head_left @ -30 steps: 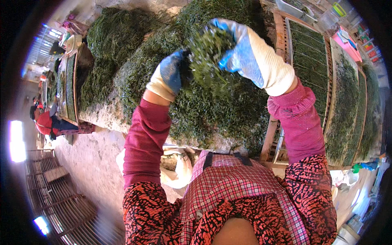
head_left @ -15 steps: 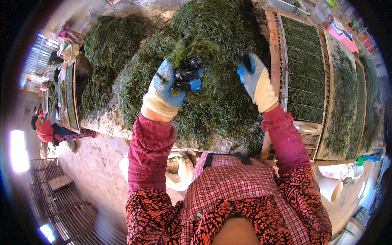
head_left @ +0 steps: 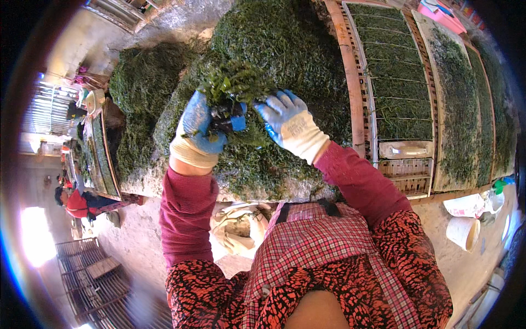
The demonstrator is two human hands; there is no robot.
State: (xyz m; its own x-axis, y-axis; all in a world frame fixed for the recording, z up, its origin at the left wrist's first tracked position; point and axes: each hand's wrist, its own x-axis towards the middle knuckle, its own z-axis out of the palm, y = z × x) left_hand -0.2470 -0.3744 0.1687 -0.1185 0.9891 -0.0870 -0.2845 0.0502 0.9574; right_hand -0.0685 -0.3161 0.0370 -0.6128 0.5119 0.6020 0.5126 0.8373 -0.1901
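Note:
A big heap of wet dark green seaweed (head_left: 285, 49) lies on a low slab in front of me. My left hand (head_left: 200, 126), in a blue and white glove, is shut on a clump of seaweed (head_left: 233, 82) that stands up out of the fist above the heap. My right hand (head_left: 287, 120), gloved the same way, is beside it with fingers spread, touching the clump's right side and the heap below. Both sleeves are dark red.
Wooden-framed drying racks (head_left: 397, 93) spread with seaweed lie to the right. A white bucket (head_left: 463, 233) and white bags stand at lower right. A second heap (head_left: 139, 82) is at left. A person in red (head_left: 76, 203) crouches at far left by wire racks (head_left: 90, 274).
My right hand has come down from high over the heap to the left hand's side. The left hand has closed on a clump and lifted it slightly.

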